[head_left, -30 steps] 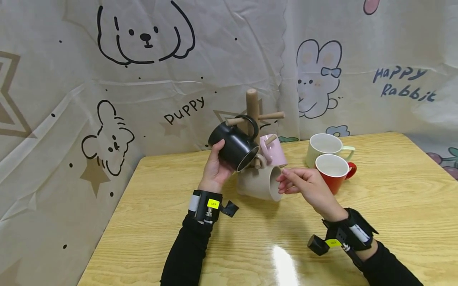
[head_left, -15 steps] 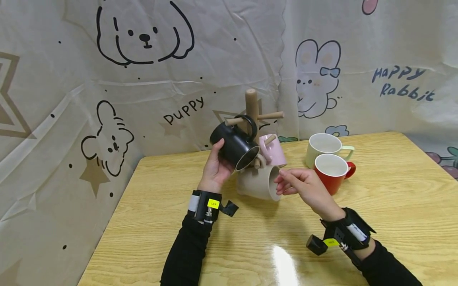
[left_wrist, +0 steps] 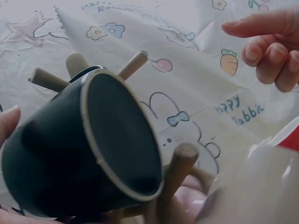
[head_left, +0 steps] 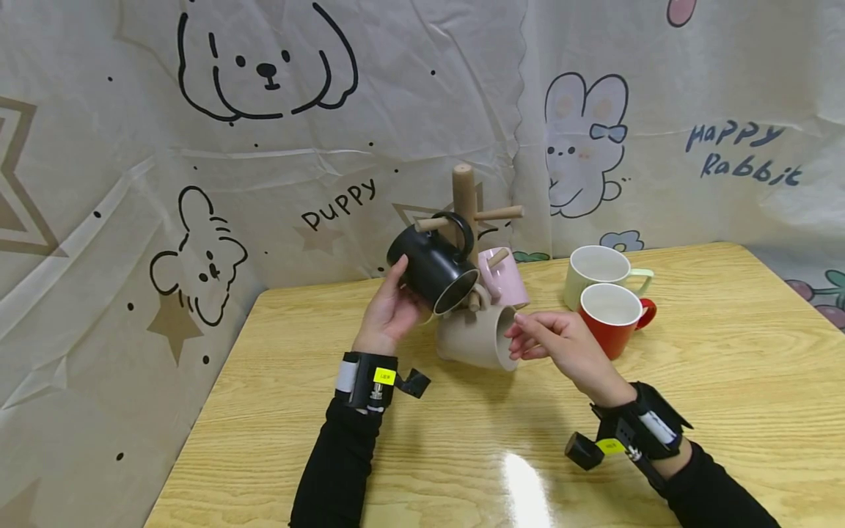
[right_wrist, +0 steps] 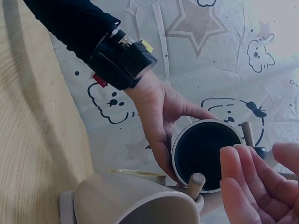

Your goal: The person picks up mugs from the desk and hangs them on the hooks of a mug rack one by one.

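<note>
A black mug (head_left: 432, 268) hangs tilted on the wooden mug tree (head_left: 464, 187), a peg passing through its handle. My left hand (head_left: 389, 312) is around the mug's left and lower side, fingers loosely spread and thumb near its edge. The right wrist view shows the left hand (right_wrist: 156, 119) with thumb above and fingers below the black mug (right_wrist: 205, 149). My right hand (head_left: 561, 341) has loosely bent fingers and holds nothing. In the head view its fingertips overlap the mouth of a beige mug (head_left: 472, 341) hanging sideways from a lower peg.
A pink mug (head_left: 508, 279) hangs behind on the tree. On the wooden table (head_left: 297, 411), right of the tree, stand a red mug (head_left: 607, 330) and a pale green mug (head_left: 581, 282). A printed cloth (head_left: 297, 161) rises behind the table.
My left hand has shifted slightly left and loosened around the black mug, which stays on its peg. The right hand has hardly moved.
</note>
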The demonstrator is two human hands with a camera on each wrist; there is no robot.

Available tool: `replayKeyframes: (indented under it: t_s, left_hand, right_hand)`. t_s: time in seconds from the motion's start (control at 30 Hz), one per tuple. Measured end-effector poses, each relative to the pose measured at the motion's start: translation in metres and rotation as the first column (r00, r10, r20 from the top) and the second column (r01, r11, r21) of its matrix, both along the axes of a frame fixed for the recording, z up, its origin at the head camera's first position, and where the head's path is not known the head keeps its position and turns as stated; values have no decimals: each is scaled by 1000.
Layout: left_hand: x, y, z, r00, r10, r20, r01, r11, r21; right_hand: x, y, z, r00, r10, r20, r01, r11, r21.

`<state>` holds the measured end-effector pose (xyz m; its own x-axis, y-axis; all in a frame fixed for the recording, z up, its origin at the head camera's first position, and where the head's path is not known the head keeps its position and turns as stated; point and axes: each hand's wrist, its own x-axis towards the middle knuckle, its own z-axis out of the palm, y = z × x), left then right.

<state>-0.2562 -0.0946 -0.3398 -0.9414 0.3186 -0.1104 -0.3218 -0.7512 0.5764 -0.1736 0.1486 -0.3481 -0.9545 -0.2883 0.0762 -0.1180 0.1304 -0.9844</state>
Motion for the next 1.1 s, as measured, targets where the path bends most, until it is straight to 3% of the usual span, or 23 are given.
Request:
replayKeyframes:
  t_s: [0.17, 0.33, 0.73, 1.0, 1.1]
  left_hand:
    - [3, -16, 0, 998, 48, -43, -50, 998, -46]
    - [6, -39, 1, 996, 36, -80, -44, 995, -95]
    - [33, -92, 10, 988, 69, -137, -95, 977, -191]
    - [40, -108, 14, 987, 93, -129, -115, 978, -174]
    - [47, -109, 20, 975, 109, -195, -157, 955, -252]
  right_hand:
    - [-1, 0, 1, 1000, 2, -16, -2, 1000, 1]
    - [-1, 3, 4, 1000, 2, -30, -2, 1000, -3]
    - [-3, 12, 7, 999, -38, -33, 39, 999, 23]
    - [-4, 17, 11, 996, -71, -49, 73, 997, 30]
    - [-5, 18, 12, 996, -78, -53, 80, 997, 23]
